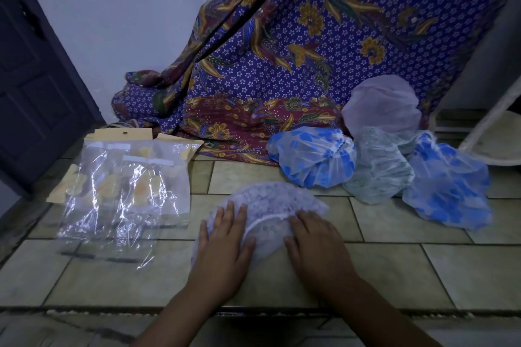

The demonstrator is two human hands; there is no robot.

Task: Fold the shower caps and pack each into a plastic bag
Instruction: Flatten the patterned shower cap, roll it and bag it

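The pale shower cap (270, 203) lies flattened on the tiled floor (394, 262), its long axis running left to right; its near part is hidden under both palms. The left hand (225, 242) and right hand (315, 242) press flat, fingers extended, gripping nothing. Plastic bags (127, 186) lie left of it; other caps (380, 163) are bunched beyond its right.

tiled floor (366, 270) w/ shower caps (313, 156), plastic bags (124, 191), batik cloth (253, 110).

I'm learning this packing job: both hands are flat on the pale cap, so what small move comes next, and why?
Probably fold the pale shower cap in half again. Both the left hand and right hand press it flat on the tiled floor, but it looks too wide for the plastic bags lying to the left.
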